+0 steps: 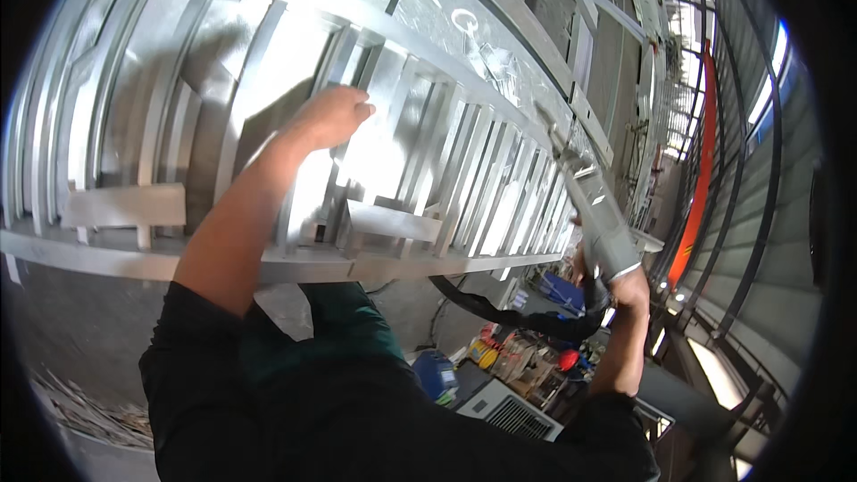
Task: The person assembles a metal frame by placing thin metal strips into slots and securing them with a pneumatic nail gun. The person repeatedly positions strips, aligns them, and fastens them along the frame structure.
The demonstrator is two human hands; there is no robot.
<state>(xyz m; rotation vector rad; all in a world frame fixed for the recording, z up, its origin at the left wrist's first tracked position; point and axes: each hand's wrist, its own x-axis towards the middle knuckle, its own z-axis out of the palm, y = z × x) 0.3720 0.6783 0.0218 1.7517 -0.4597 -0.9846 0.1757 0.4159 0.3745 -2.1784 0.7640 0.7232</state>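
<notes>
A large silvery metal frame (pixel 402 266) with several parallel slats lies across the view in front of me. Over its middle, my left hand (pixel 332 116) is closed, its fingers curled near a slat (pixel 254 67); what they hold, if anything, is hidden. To the right, my right hand (pixel 630 287) is wrapped around the rear of a grey welding gun (pixel 600 214). Its narrow nozzle points up and away, over the right part of the frame. A thick black hose (pixel 500 311) runs leftward below the frame from near that hand. Part of my right hand is hidden behind the gun.
Short metal plates (pixel 393 221) sit between slats along the frame's near side. Below right are a blue container (pixel 436 375), a vented box (pixel 509 415) and a red round object (pixel 569 360). An orange beam (pixel 698 178) and dark railings stand at far right.
</notes>
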